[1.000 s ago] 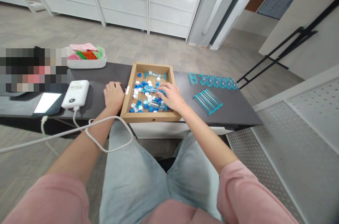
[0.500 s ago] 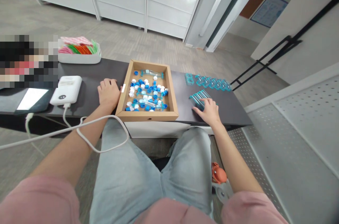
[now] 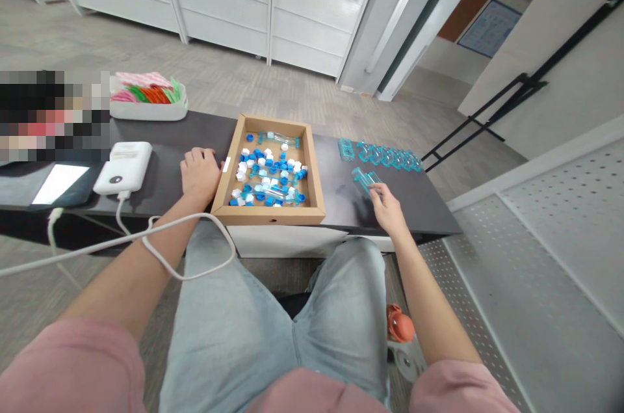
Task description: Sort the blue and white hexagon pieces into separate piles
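Gripping turquoise tubes (image 3: 363, 179), right hand (image 3: 389, 207), power bank (image 3: 123, 170), print (image 3: 125, 154) illegible

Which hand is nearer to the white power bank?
Left. The left hand lies between the power bank and the cardboard box; the right hand is farther right, beyond that box.

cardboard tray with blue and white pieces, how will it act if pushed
The cardboard tray would probably stay stiff, given its straight walls, and seems unlikely to tip, being broad and low. Its scattered pieces may slide around inside.
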{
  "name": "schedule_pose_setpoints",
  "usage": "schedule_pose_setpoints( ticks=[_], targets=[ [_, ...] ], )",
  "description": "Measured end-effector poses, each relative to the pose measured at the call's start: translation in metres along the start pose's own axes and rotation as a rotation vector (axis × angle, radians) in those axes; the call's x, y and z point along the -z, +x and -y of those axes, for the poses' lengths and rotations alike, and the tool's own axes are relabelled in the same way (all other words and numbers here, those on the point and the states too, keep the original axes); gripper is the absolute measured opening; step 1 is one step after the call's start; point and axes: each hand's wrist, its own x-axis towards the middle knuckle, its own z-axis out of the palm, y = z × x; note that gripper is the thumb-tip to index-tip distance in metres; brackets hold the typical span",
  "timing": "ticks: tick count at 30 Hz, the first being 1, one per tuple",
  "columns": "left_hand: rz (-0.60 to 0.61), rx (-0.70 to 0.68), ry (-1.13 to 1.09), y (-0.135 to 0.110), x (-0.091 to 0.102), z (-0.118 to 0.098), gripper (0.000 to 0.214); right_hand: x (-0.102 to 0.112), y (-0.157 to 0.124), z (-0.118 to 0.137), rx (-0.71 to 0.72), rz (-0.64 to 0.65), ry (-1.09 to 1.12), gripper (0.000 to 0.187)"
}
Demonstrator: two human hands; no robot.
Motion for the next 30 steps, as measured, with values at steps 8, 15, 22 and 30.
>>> schedule_pose_setpoints(
  ticks=[8, 15, 22, 30],
  targets=[
    [-0.020, -0.018, 0.024, 0.000, -0.002, 0.000, 0.059, -0.030, 0.051, 0.089, 0.317, -0.042, 0.163, 0.045],
    [-0.007, -0.031, 0.055, -0.001, 0.001, -0.001, 0.058, -0.134, 0.122, 0.236, 0.359, 0.305, 0.205, 0.039],
    [0.005, -0.021, 0.047, -0.002, 0.003, -0.004, 0.057, -0.156, 0.124, 0.254, 0.436, 0.448, 0.387, 0.055],
    [-0.010, -0.028, 0.038, -0.003, 0.003, -0.004, 0.059, -0.040, 0.084, 0.085, 0.378, 0.050, 0.004, 0.044]
  ],
)
